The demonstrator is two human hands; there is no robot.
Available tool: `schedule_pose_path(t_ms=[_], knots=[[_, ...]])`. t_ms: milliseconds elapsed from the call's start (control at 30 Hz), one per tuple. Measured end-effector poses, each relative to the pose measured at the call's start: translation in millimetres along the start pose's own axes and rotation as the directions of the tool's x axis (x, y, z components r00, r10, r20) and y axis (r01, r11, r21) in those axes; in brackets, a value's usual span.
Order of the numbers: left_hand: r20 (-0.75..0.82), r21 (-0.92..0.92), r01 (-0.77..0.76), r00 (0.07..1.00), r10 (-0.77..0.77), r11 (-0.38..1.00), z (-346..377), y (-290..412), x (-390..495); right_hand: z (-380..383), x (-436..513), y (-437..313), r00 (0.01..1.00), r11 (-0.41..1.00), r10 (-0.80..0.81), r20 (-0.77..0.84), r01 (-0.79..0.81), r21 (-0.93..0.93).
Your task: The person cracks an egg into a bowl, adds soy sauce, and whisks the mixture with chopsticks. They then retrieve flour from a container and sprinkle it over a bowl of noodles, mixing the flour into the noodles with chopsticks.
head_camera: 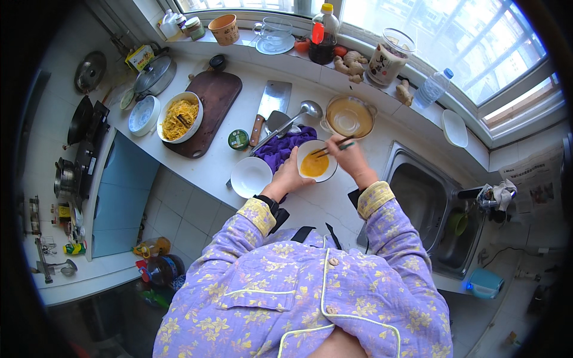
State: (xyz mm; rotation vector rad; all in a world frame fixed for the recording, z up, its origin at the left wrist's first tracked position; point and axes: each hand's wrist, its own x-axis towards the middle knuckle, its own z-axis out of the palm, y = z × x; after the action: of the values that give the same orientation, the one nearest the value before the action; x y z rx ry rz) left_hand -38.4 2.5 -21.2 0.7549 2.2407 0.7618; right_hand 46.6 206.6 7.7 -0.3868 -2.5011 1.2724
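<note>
My left hand [288, 176] grips the side of a white bowl [332, 170] over the counter. Beaten egg [314, 165], yellow and liquid, covers the bowl's bottom. In my right hand [351, 159] is a pair of dark chopsticks [333, 149], their tips in the egg. Just left of my left hand stands a second white bowl [251, 177] with nothing in it. Behind my left hand lies a crumpled purple cloth [280, 150], with a steel ladle [310, 109] resting across it. A glass pot [350, 115] with an amber tint sits beyond my right hand.
To the left, a bowl of yellow shreds [179, 117] rests on a dark cutting board [221, 96]. A cleaver [274, 98], a turner [277, 121] and a green-lidded jar [238, 139] lie nearby. The steel sink [416, 192] is at right. A sauce bottle [323, 38] stands on the sill.
</note>
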Motion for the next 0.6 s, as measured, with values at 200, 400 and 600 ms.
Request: schedule_pose_path(t_ms=[200, 400, 600], knots=[[-0.005, -0.002, -0.008, 1.000, 0.008, 1.000, -0.3, 0.3, -1.4, 1.1, -0.2, -0.2, 0.992, 0.989, 0.028, 0.125, -0.045, 0.139], [-0.010, 0.007, -0.014, 1.000, 0.014, 1.000, -0.2, -0.1, -2.0, -0.3, 4.8, 1.4, 0.999, 0.999, 0.008, -0.041, -0.007, 0.041], [-0.015, 0.000, -0.014, 1.000, 0.014, 1.000, -0.1, 0.2, -1.9, 2.5, 3.3, 0.2, 0.998, 0.999, -0.030, 0.049, 0.029, 0.034]])
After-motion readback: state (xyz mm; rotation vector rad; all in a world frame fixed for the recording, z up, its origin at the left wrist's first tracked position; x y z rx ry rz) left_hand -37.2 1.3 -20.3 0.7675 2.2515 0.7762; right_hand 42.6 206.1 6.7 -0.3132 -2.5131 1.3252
